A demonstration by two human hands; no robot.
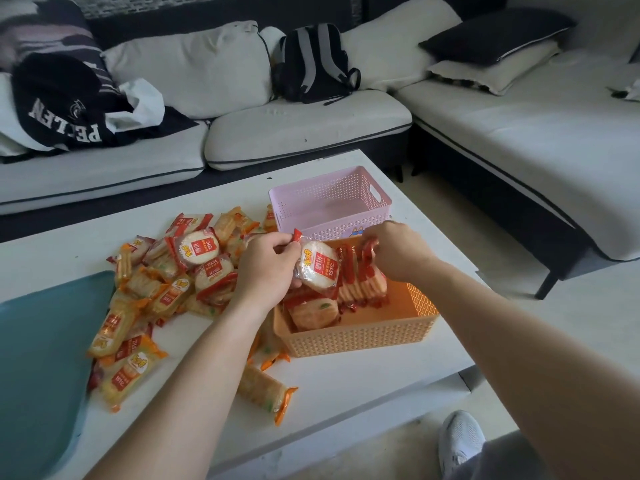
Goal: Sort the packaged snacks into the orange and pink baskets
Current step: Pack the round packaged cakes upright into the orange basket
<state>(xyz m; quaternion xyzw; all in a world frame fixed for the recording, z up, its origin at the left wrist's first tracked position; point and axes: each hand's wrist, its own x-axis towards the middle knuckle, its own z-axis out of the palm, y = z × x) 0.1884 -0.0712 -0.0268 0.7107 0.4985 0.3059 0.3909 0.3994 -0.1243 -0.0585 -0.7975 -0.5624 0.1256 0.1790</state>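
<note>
Head camera is looking down at a white table (346,382) where a person is sorting snacks. The left hand (266,268) is pinching a round snack packet (318,268) by its red end, thumb and curled fingers closing on the wrapper, and the packet is hanging tilted over the near-left part of the orange basket (363,336). The right hand (398,251) is reaching into the same basket from the right, its fingers curling over the red top edges of the standing packets (360,282) lined up on edge against the far wall (how firmly it is gripping them is hard to tell). More packets are lying flat in the basket's left end, under the held one.

The pink basket (301,202) is sitting just behind the orange one, its handle slot facing right. A loose pile of snacks (166,285), round and long packets with red and orange ends, is spreading across the table to the left of both baskets, with a few lying near the front edge. A teal tray (41,348) is lying at the table's left side, touching the pile.

Beyond the table a pale sofa (304,129) is holding a dark backpack (313,64) and a black garment (65,105). A white shoe (460,441) is showing at the lower right.
</note>
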